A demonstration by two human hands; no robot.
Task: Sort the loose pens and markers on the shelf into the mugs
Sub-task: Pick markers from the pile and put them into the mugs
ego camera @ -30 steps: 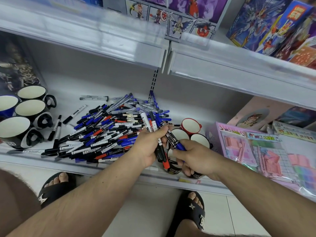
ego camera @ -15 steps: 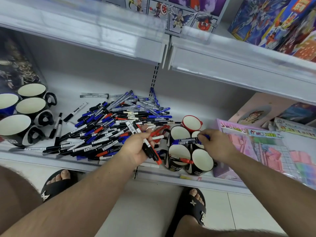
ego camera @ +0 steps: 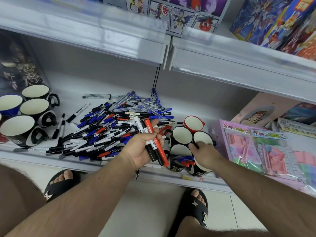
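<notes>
A heap of loose blue, black and red pens and markers [ego camera: 109,129] covers the middle of the shelf. My left hand [ego camera: 142,148] grips a bundle of markers [ego camera: 154,146] just right of the heap, a thick red one on top. To its right stand a red mug [ego camera: 194,124] and several black mugs [ego camera: 182,136]. The front left mug [ego camera: 177,165] has blue and red pens lying in it. My right hand [ego camera: 203,155] hovers over the front right mug [ego camera: 199,171], fingers curved downward with nothing seen in them.
Several more mugs [ego camera: 34,107] with nothing in them stand at the shelf's left end, with a few black markers [ego camera: 60,127] beside them. A pink toy pack [ego camera: 256,147] lies right of the mugs. The upper shelf edge [ego camera: 171,48] overhangs. My sandalled feet are on the floor below.
My right hand came forward from the back mugs to the front ones, and the blue pen it held is gone from it. My left hand turned its marker bundle more upright.
</notes>
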